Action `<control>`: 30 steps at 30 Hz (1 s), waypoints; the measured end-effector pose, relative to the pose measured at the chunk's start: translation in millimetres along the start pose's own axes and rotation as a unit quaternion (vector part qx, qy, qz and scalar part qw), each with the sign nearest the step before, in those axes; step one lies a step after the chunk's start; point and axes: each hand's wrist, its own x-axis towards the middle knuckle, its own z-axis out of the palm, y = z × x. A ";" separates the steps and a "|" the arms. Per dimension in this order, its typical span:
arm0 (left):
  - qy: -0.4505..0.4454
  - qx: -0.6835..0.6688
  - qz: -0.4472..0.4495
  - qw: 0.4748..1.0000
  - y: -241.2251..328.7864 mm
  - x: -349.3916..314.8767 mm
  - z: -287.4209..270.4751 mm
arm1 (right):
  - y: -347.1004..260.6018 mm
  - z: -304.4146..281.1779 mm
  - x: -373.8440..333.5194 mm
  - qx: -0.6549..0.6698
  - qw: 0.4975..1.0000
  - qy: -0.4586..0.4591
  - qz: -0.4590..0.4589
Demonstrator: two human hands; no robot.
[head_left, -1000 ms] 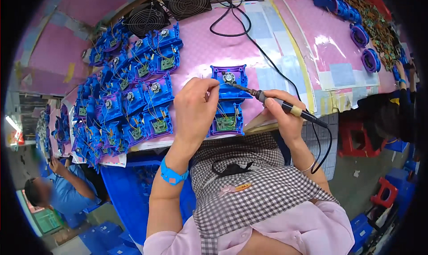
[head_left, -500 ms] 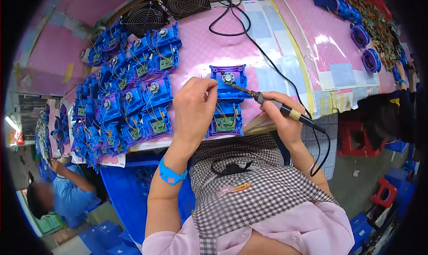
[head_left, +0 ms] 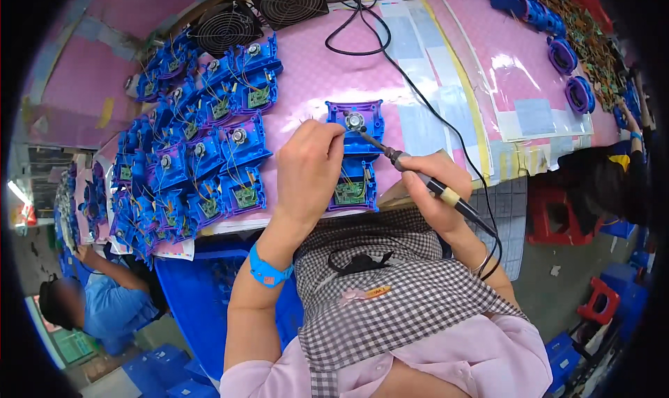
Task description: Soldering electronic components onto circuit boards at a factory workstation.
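Observation:
A blue plastic housing [head_left: 377, 128] lies in front of me, with a round metal speaker [head_left: 355, 121] set in its upper half. Its lower half, nearer the table edge, carries a green circuit board [head_left: 350, 192]. My right hand [head_left: 437, 183] grips a soldering iron [head_left: 451, 197] like a pen; the tip points at the lower right rim of the speaker, and I cannot tell whether it touches. At the housing's left side, my left hand [head_left: 309, 167] is closed in a pinch. What its fingertips hold is too small to make out.
Many similar blue housings [head_left: 240, 137] with speakers, boards and loose wires crowd the table to the left. Two black fans [head_left: 290, 4] stand at the back. The iron's black cord [head_left: 446, 119] crosses the table on the right. Other people work at far left and far right.
The soldering iron has tilted more steeply, its rear end swinging down and left with my right hand. Its tip has shifted slightly down and right. My left hand has barely moved.

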 end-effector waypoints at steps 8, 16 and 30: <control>-0.018 0.009 0.001 1.000 14.7 -1.6 -3.6 | -6.5 -23.0 7.3 0.006 0.998 0.018 0.063; -0.042 0.012 -0.003 0.999 16.6 4.4 13.0 | -4.2 -22.3 11.5 0.018 0.996 0.004 0.091; -0.082 0.051 0.000 0.995 14.6 9.4 16.3 | -0.3 -18.2 13.1 0.023 0.996 0.012 0.081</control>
